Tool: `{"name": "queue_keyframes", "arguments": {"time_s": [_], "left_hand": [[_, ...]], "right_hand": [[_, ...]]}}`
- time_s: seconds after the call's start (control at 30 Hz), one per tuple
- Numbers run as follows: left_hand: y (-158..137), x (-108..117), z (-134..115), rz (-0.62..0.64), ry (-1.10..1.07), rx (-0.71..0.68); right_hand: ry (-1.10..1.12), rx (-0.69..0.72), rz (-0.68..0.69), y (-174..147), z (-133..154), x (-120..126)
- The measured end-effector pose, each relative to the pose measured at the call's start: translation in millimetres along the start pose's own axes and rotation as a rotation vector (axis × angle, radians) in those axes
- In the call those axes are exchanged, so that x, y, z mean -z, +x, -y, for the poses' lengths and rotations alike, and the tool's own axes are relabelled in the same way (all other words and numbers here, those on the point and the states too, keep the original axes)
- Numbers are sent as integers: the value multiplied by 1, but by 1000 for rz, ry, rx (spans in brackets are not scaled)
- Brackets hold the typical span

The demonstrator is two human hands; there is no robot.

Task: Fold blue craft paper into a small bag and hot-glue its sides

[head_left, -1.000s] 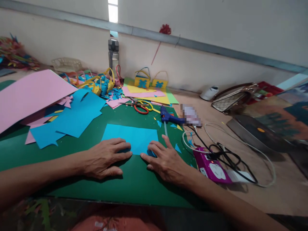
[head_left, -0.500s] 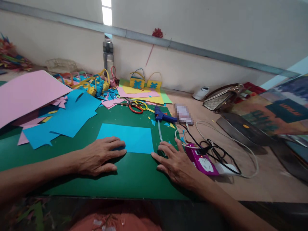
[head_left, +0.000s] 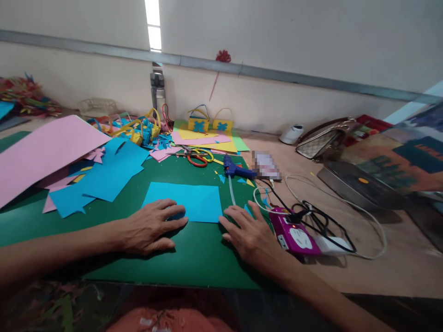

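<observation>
A blue rectangular sheet of paper (head_left: 195,200) lies flat on the green cutting mat (head_left: 194,258) in front of me. My left hand (head_left: 154,226) rests palm down over its near left corner, fingers stretched out and holding nothing. My right hand (head_left: 247,230) lies on the mat at the sheet's near right corner, fingers spread, with a fingertip at the edge. Beyond the right hand is a blue glue gun (head_left: 238,168), its clear glue stick pointing towards me. Scissors with red and yellow handles (head_left: 199,157) lie behind the sheet.
At the left are a large pink sheet (head_left: 58,150) and cut blue paper (head_left: 112,170). Small yellow paper bags (head_left: 199,124) stand against the wall. To the right are a purple power strip (head_left: 294,233) with tangled cables, a blurred-out phone-like object (head_left: 266,166) and a dark case (head_left: 360,182).
The view has tilted and shifted slightly. Both hands stay by the blue sheet; the right hand's fingers have shifted a little at its corner.
</observation>
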State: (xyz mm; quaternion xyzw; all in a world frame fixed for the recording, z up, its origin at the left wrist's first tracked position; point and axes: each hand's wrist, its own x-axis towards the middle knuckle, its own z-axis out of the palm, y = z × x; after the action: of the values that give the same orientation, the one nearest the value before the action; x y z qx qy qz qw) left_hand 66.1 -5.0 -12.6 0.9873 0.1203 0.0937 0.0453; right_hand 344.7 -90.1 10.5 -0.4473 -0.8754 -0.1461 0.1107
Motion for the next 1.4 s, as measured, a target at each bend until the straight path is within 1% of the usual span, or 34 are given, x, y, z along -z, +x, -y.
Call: {"name": "queue_keyframes", "arguments": {"time_s": [0.1, 0.23, 0.37, 0.47, 0.7, 0.97, 1.23, 1.4], "left_hand": [[8, -3, -7, -28, 47, 50], [21, -3, -11, 2, 72, 51], [28, 1, -3, 45, 74, 14], [25, 3, 4, 36, 46, -17], [7, 5, 16, 19, 12, -52], [-15, 12, 27, 54, 44, -61], [-51, 19, 35, 49, 53, 13], [-72, 25, 38, 13, 68, 42]], "right_hand": [[30, -25, 14, 19, 5, -4], [136, -103, 113, 38, 8, -13], [222, -126, 147, 44, 7, -21], [246, -130, 134, 43, 5, -25], [343, -125, 79, 40, 1, -29], [368, -119, 61, 40, -1, -31], [399, -120, 67, 40, -2, -30], [407, -126, 69, 41, -2, -31]]}}
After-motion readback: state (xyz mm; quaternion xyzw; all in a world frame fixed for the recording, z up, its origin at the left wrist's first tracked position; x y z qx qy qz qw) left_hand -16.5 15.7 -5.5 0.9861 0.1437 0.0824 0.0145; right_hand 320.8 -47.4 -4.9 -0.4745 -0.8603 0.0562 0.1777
